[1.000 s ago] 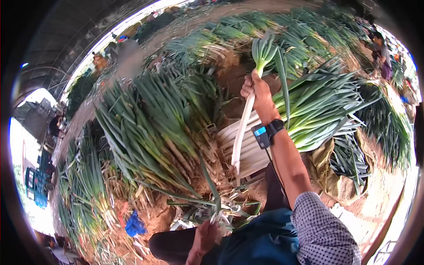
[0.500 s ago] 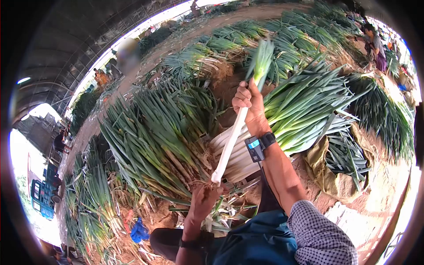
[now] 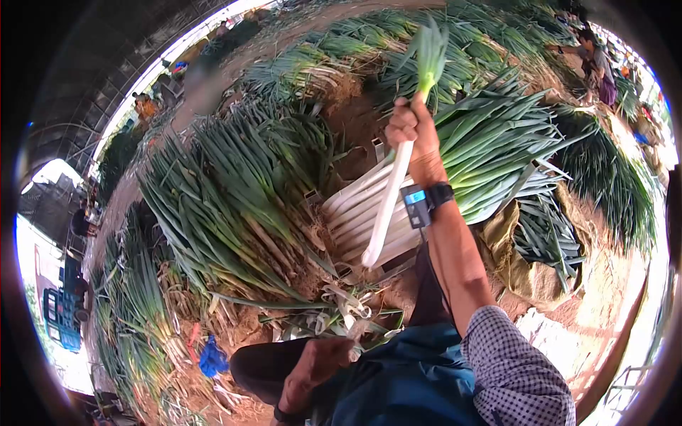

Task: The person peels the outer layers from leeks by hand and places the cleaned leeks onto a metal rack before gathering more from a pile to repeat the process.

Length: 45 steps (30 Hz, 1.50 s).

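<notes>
My right hand [image 3: 417,138] is wrapped round a long green onion [image 3: 388,206], gripping it where the white stalk turns green. Its leaves point up and away, and its clean white root end hangs down toward me. Beneath it lies a row of peeled white-stalked green onions [image 3: 359,220], their leaves fanning out to the right. Down by my knee, my left hand [image 3: 323,362] has its fingers curled in; a pale, blurred wisp shows near the fingertips, and I cannot tell what it is.
A heap of unpeeled green onions [image 3: 227,206] with brown root ends lies left of the row. Peeled scraps [image 3: 348,309] litter the ground before me. A burlap sack [image 3: 536,277] sits at right, a blue cloth [image 3: 212,357] at lower left. A person [image 3: 597,67] works at far right.
My left hand has dropped from the onion's root end toward my knee. The roots seen there earlier are gone from the stalk. My right hand has lifted the onion slightly up and right.
</notes>
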Available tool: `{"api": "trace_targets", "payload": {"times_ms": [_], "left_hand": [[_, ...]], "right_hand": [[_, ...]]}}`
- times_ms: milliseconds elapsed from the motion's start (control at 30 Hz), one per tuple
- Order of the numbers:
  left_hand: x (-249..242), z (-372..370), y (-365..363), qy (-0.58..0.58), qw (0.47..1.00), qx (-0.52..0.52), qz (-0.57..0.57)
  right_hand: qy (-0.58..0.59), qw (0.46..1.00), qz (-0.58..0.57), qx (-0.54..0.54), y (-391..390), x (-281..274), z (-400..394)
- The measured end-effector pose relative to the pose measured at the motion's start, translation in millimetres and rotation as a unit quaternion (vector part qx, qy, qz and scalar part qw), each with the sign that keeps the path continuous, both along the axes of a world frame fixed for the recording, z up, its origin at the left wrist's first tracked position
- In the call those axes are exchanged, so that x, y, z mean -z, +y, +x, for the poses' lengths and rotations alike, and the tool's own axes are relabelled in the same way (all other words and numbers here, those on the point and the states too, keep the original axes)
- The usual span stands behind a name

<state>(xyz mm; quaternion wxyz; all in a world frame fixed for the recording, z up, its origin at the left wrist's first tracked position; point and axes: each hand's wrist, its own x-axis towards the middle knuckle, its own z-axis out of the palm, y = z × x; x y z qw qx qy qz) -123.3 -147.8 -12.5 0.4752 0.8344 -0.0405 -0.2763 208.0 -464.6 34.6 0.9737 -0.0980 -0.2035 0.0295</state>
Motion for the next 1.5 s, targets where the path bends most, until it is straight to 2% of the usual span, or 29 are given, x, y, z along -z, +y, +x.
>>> {"api": "trace_targets", "payload": {"times_ms": [33, 67, 100, 200, 267, 333, 433, 533, 767, 867, 1067, 1167, 1267, 1367, 1500], "left_hand": [[4.8, 1.4, 9.9, -0.091, 0.985, 0.026, 0.141], [9.2, 6.1, 22.8, -0.181, 0.941, 0.050, 0.281], [13.3, 11.5, 34.4, -0.264, 0.868, 0.073, 0.415], [22.9, 42.8, 50.6, -0.431, 0.840, -0.147, 0.295], [0.3, 65.5, 34.4, -0.429, 0.880, -0.139, 0.152], [-19.2, 80.9, 6.3, -0.346, 0.926, -0.147, -0.029], [-16.2, 104.4, -12.2, -0.222, 0.963, -0.088, -0.124], [-6.9, 114.9, -26.7, -0.148, 0.979, -0.066, -0.120], [5.2, 122.8, -52.6, -0.250, 0.963, -0.085, -0.059], [11.6, 126.9, -51.1, -0.207, 0.967, -0.120, -0.090], [31.4, 137.4, -45.2, -0.261, 0.964, -0.048, -0.026], [32.9, 135.6, -50.8, -0.361, 0.930, -0.070, 0.014], [28.7, 131.3, -52.1, -0.303, 0.936, -0.161, -0.077], [25.4, 131.8, -39.9, -0.296, 0.945, -0.135, -0.037], [25.8, 130.6, -33.5, -0.297, 0.937, -0.175, -0.056]], "right_hand": [[-0.008, 1.000, 0.005, -0.001, -2.8, 1.0, 2.8], [-0.024, 1.000, 0.008, -0.007, -2.9, 1.8, 5.4], [-0.032, 0.999, 0.010, -0.007, -0.5, 4.7, 7.7], [-0.012, 1.000, -0.012, 0.003, 15.2, 2.0, -2.2], [-0.027, 0.999, -0.036, 0.011, 28.8, 3.2, -3.6], [-0.018, 0.999, -0.041, 0.000, 38.6, 1.6, -7.4], [-0.016, 0.998, -0.061, -0.006, 47.5, -0.2, -13.5], [-0.011, 0.997, -0.082, 0.001, 50.4, 1.0, -13.9], [0.028, 0.992, -0.124, 0.029, 46.2, 9.1, -5.4], [0.055, 0.988, -0.138, 0.039, 43.9, 10.5, -3.7], [0.096, 0.978, -0.169, 0.068, 45.2, 15.4, 1.2], [0.128, 0.967, -0.196, 0.102, 50.9, 12.9, -0.8], [0.118, 0.972, -0.179, 0.097, 53.0, 15.1, -1.5], [0.126, 0.970, -0.181, 0.101, 60.2, 14.6, -2.6], [0.152, 0.966, -0.186, 0.101, 68.7, 16.0, -2.5]]}}
